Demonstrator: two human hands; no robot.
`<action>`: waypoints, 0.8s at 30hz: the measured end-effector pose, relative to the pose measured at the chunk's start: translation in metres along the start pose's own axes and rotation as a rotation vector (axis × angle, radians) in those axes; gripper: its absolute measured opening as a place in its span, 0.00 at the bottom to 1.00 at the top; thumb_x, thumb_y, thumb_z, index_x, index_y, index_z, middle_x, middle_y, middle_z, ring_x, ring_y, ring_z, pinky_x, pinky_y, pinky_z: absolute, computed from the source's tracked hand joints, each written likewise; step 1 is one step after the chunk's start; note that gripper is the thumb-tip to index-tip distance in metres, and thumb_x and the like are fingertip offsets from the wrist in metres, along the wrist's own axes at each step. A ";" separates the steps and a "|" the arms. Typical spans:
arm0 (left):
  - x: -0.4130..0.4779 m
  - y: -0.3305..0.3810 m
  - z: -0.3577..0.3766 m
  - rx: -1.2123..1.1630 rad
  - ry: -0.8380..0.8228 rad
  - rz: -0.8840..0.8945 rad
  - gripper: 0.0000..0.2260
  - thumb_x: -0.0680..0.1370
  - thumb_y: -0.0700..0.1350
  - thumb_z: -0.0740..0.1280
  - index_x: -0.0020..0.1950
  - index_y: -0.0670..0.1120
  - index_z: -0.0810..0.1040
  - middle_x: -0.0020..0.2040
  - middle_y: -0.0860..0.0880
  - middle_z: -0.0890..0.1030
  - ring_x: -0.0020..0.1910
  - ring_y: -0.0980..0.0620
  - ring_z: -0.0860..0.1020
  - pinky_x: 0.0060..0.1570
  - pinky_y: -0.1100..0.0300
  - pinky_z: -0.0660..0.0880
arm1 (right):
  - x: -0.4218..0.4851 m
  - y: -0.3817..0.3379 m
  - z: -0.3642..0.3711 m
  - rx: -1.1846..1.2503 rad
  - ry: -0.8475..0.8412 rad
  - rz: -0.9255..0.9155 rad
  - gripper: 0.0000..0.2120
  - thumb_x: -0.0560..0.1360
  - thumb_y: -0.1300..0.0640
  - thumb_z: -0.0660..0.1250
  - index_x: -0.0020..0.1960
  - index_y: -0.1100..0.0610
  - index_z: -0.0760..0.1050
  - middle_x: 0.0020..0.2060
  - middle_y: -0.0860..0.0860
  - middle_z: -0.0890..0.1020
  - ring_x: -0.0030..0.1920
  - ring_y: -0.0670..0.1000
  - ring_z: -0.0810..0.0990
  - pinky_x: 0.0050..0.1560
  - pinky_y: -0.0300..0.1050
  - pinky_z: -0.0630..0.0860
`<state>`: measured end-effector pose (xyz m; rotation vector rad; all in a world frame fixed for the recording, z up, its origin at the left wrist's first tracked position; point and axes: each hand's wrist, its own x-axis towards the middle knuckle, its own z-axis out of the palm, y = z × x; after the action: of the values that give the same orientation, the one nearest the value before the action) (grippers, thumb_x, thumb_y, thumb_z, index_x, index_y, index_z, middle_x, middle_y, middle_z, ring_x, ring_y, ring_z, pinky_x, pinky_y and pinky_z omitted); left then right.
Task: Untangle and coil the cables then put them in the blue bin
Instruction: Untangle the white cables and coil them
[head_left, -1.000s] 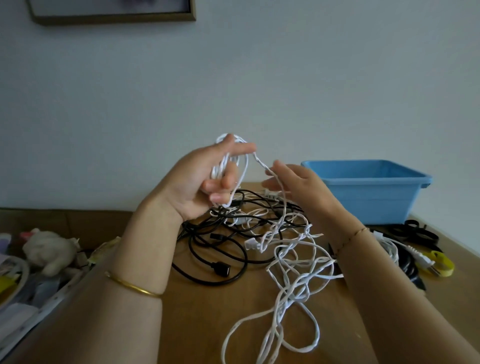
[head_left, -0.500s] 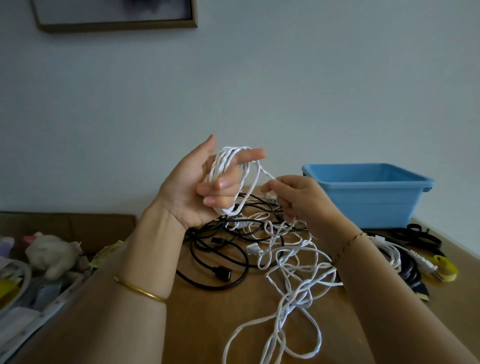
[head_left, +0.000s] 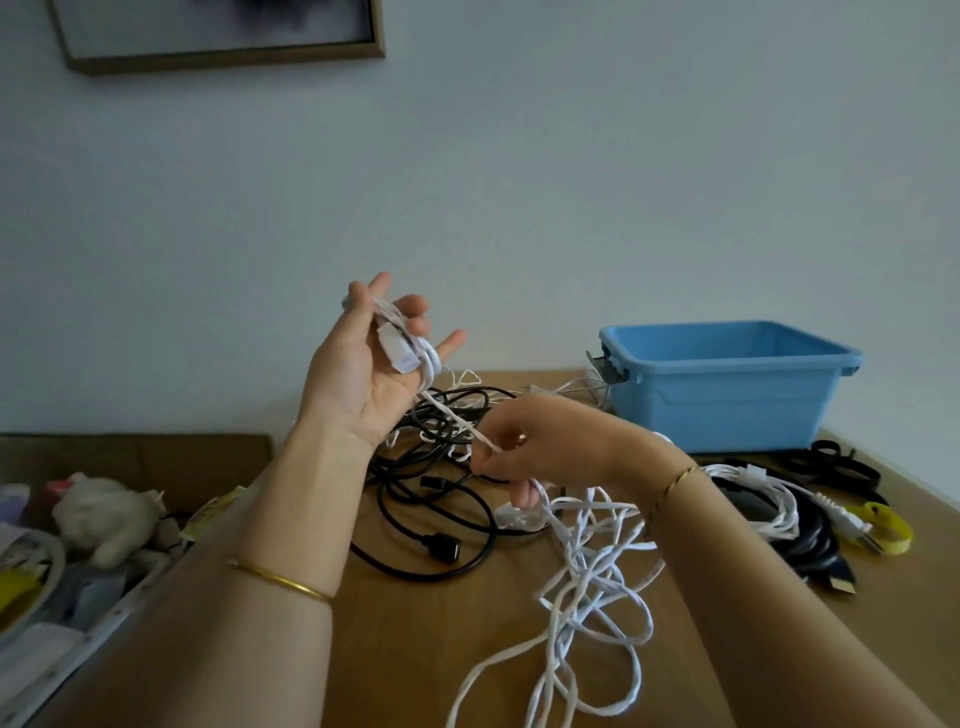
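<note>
Loops of white cable are wound round the fingers of the raised left hand, which bend over the coil and hold it, a flat white plug lying against them. The right hand, lower and at about four o'clock from the left, pinches the taut strand that runs down from that coil. The rest of the cable falls from the right hand in a loose tangle on the wooden table toward six o'clock, black cables lie heaped under both hands, and the blue bin stands at two o'clock, by the wall.
</note>
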<state>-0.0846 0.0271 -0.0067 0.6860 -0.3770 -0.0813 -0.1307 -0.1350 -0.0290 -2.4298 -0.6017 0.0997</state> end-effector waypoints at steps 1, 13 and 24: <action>0.000 -0.002 0.000 0.047 0.031 0.020 0.17 0.83 0.52 0.53 0.69 0.46 0.66 0.31 0.49 0.79 0.27 0.57 0.74 0.51 0.40 0.75 | -0.001 -0.002 -0.002 -0.028 0.010 0.004 0.05 0.76 0.63 0.63 0.48 0.60 0.77 0.32 0.55 0.82 0.31 0.47 0.80 0.42 0.40 0.80; -0.008 -0.017 -0.002 1.397 0.012 0.296 0.13 0.84 0.48 0.54 0.67 0.51 0.68 0.40 0.48 0.82 0.32 0.61 0.79 0.37 0.67 0.75 | -0.007 -0.014 -0.017 -0.170 0.440 -0.042 0.08 0.70 0.63 0.66 0.45 0.51 0.77 0.32 0.43 0.73 0.32 0.43 0.71 0.35 0.40 0.72; -0.027 -0.015 0.011 1.110 -0.471 -0.393 0.17 0.79 0.58 0.55 0.46 0.45 0.73 0.22 0.47 0.72 0.20 0.53 0.66 0.23 0.62 0.64 | -0.015 -0.001 -0.025 0.710 0.310 -0.036 0.10 0.73 0.71 0.59 0.39 0.58 0.67 0.21 0.49 0.70 0.20 0.45 0.63 0.22 0.34 0.59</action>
<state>-0.1128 0.0145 -0.0166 1.8509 -0.7426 -0.4306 -0.1392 -0.1550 -0.0095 -1.6995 -0.3799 -0.0701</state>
